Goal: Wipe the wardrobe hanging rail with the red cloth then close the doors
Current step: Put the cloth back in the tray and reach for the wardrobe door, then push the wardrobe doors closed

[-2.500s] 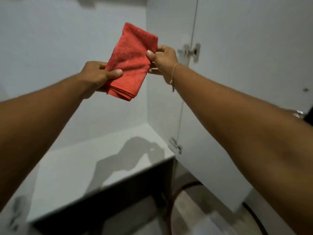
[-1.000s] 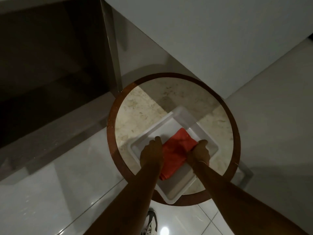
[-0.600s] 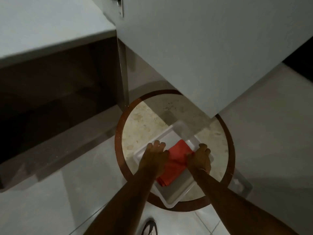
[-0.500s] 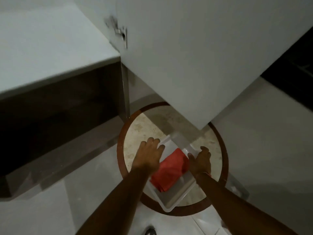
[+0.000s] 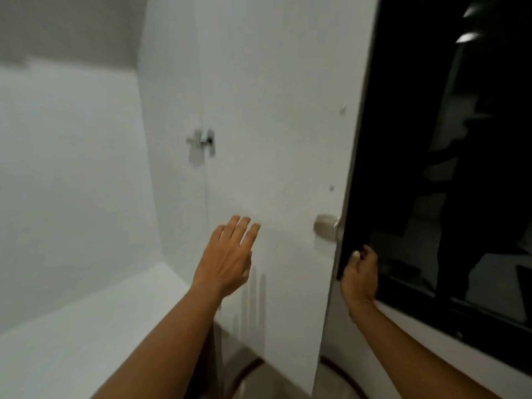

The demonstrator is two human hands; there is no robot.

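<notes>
The right wardrobe door (image 5: 282,125) stands open, its white inner face turned to me. My left hand (image 5: 227,260) is open with fingers spread, flat against or just off that inner face. My right hand (image 5: 359,273) curls around the door's outer edge, thumb on the edge and fingers behind it. A metal hinge (image 5: 201,145) joins the door to the wardrobe side wall. Neither the red cloth nor the hanging rail is in view.
The white wardrobe interior, with its bottom shelf (image 5: 86,326), fills the left. A small metal fitting (image 5: 326,227) sits near the door's edge. A dark glossy panel (image 5: 460,168) lies to the right. The round table's brown rim (image 5: 247,370) shows below the door.
Both hands let go of the red cloth in the white tray on the round table. They rose to the right door, and my view lifted from the floor to the wardrobe.
</notes>
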